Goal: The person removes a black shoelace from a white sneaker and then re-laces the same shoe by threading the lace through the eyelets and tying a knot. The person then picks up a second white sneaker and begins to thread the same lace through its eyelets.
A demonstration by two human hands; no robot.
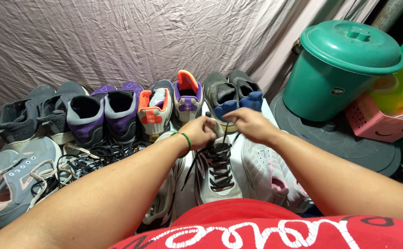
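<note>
The white sneaker (216, 171) lies lengthwise, pointing away from the person, both the left hand (200, 132) and the right hand (250, 125) meeting above its far end, fingers pinching its black lace (225, 128).

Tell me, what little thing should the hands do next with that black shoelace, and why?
Probably pull the black lace snug. The left hand and right hand both pinch it at the far end of the white shoe. The crossings lower down look already threaded, and a loose end hangs off the left side, so tightening seems the likely small step.
</note>
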